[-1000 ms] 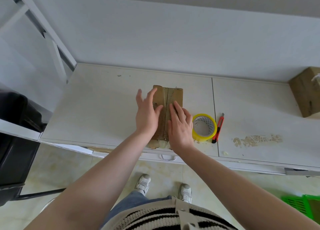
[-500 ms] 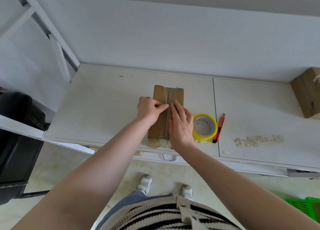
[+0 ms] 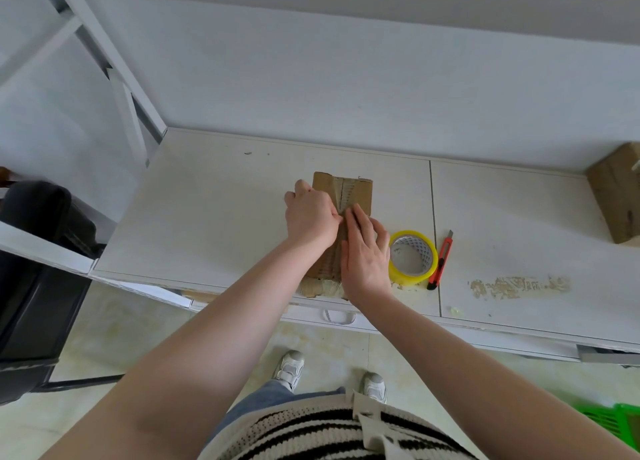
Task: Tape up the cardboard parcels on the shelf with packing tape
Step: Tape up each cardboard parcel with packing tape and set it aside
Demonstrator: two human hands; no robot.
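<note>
Parcel point(image 3: 356, 196) is seen lying flat on the white shelf point(image 3: 214, 217), its near end at the shelf's front edge, its long axis running away from the person. A taped seam is visible along its top centre. Left hand point(image 3: 311, 217) is curled into a loose fist on the parcel's left half, knuckles up, thumb and fingertips pinched at the seam; whether a tape end is gripped there cannot be told. Right hand point(image 3: 365, 251) is laid on the parcel's right half, fingers nearly straight and together, tips pressed at the seam and touching the left hand's fingertips. Tape roll point(image 3: 412, 258), yellow, is lying flat just beside the right hand, on its right. Cutter point(image 3: 440, 261), red, is lying just right of the roll. A second box point(image 3: 614, 196) is seen at the shelf's far right, well apart.
</note>
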